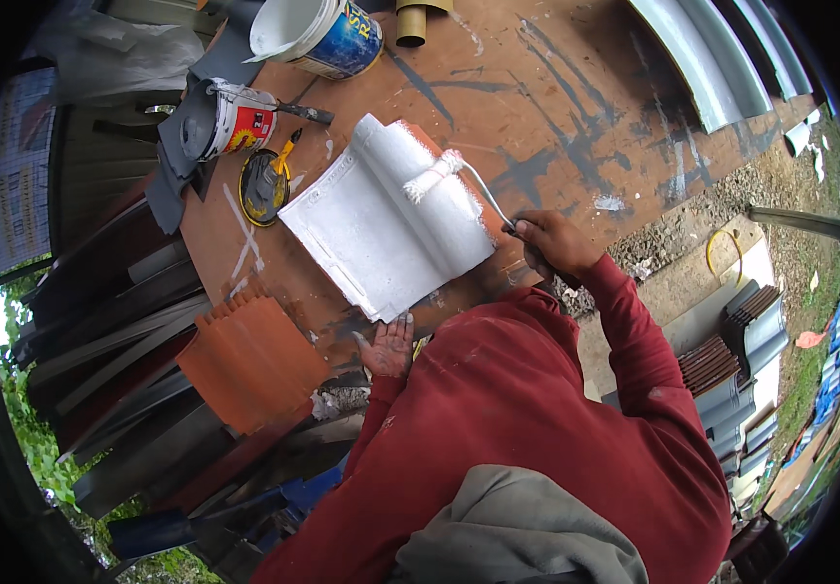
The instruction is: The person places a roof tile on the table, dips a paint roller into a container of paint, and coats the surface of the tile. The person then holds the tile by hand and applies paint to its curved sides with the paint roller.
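Observation:
A roof tile lies on the worktable, mostly coated in wet-looking white paint, with bare orange clay along its right edge. My right hand is closed around the handle of a small paint roller. The roller's white, paint-loaded sleeve rests on or just above the tile's raised curve; I cannot tell which. At the tile's near corner is my left hand, palm up with fingers stretched out, smudged with grey. Its fingertips are at the tile's edge, perhaps touching it.
An unpainted orange tile sits at the table's near left. Farther back are a white-filled bucket, a grey paint can with a brush across it, and a paint-smeared lid. Grey-white tiles occupy the far right.

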`<state>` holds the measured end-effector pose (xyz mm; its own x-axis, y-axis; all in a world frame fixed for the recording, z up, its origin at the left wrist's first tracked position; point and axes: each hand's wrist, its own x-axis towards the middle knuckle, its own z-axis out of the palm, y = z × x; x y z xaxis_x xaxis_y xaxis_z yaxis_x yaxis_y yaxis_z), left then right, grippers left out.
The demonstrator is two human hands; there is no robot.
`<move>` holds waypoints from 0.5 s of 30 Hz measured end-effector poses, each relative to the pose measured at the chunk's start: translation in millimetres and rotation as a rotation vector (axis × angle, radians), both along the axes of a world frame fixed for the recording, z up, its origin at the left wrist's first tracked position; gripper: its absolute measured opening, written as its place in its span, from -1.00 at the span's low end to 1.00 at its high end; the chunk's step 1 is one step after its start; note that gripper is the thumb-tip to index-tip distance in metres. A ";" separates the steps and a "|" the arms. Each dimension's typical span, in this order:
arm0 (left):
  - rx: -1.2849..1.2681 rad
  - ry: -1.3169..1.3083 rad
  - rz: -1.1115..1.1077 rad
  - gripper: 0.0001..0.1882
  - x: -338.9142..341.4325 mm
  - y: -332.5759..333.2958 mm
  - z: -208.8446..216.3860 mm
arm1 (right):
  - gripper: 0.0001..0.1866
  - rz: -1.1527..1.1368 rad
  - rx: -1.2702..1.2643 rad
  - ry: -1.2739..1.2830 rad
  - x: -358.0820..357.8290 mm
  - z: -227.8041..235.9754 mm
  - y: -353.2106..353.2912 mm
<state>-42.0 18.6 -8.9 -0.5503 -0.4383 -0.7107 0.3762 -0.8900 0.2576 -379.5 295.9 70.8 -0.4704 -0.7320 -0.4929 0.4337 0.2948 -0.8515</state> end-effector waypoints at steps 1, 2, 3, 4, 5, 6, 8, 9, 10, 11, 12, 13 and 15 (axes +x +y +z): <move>-0.004 -0.005 -0.011 0.03 3.3 -0.4 -2.8 | -0.66 0.008 -0.009 0.017 -13.4 -6.5 -19.7; -0.025 -0.022 -0.026 0.03 7.2 -0.5 -6.1 | -0.66 0.021 -0.019 0.035 -27.3 -10.8 -38.9; -0.049 -0.037 -0.037 0.04 8.5 -0.5 -7.9 | -0.66 0.035 -0.049 0.027 -41.3 -10.5 -56.7; -0.055 -0.039 -0.042 0.04 6.8 0.2 -6.2 | -0.66 0.045 -0.077 0.020 -52.2 -9.5 -66.6; -0.067 -0.086 -0.037 0.04 5.2 1.0 -4.9 | -0.66 0.042 -0.082 0.019 -60.0 -11.7 -69.4; -0.077 -0.133 -0.029 0.04 4.0 1.6 -3.5 | -0.66 0.051 -0.096 -0.019 -66.3 -14.6 -72.1; -0.105 -0.175 0.009 0.05 7.2 1.9 -3.3 | -0.66 0.087 -0.119 -0.055 -72.2 -16.4 -75.1; -0.126 -0.215 0.039 0.05 9.4 2.1 -4.0 | -0.65 0.096 -0.114 -0.073 -69.9 -16.3 -63.6; -0.128 -0.218 0.057 0.05 10.6 1.7 -3.0 | -0.64 0.105 -0.107 -0.093 -65.2 -16.9 -49.9; -0.118 -0.225 0.064 0.04 10.1 1.1 -0.8 | -0.64 0.145 -0.125 -0.086 -61.0 -17.8 -32.9; -0.109 -0.230 0.065 0.03 6.7 -0.1 0.6 | -0.64 0.179 -0.142 -0.078 -58.0 -18.2 -15.5; -0.107 -0.230 0.078 0.03 0.9 1.5 2.8 | -0.64 0.192 -0.141 -0.079 -54.9 -14.6 -2.1; -0.109 -0.237 0.056 0.04 -9.5 8.1 8.1 | -0.64 0.174 -0.101 -0.211 -51.1 -8.8 17.3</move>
